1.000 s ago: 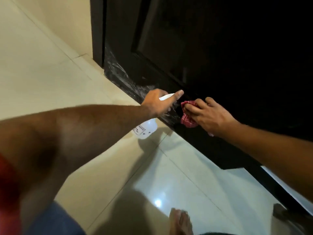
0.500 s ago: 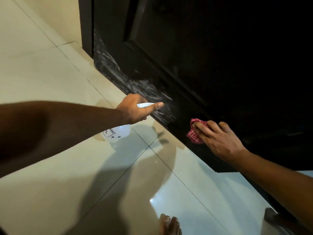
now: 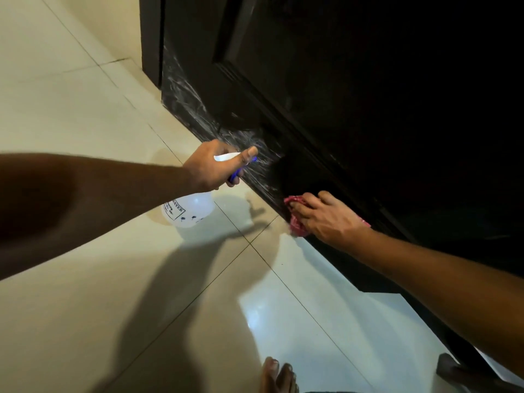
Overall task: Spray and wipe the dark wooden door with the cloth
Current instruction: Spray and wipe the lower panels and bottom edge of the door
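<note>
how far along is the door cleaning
Sprayed: white streaks run along the bottom of the door. In hand: the left hand grips the spray bottle aimed at them; the right hand holds the red cloth against the door's lower edge. Left: wiping those streaks off; higher up it is too dark to judge.
</note>
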